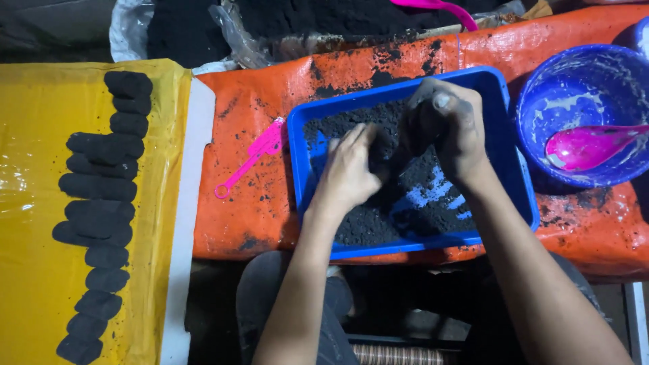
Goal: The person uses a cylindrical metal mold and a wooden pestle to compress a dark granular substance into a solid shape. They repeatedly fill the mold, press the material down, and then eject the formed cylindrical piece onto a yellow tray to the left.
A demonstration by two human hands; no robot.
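- The left hand (348, 169) is in the blue tray (497, 91), fingers bent in a narrow grip, pressing into the black mix (426, 196).
- The right hand (449, 132) is just beside it, curled shut around a lump of the same black mix.
- The tray sits in the middle of the orange sheet (250, 209).
- A pink scoop (253, 159) lies left of the tray.
- A blue bowl (581, 88) with a pink spoon (591, 145) in it stands on the right.
- Black lumps (101, 216) lie in a row on the yellow sheet (30, 236), far left.
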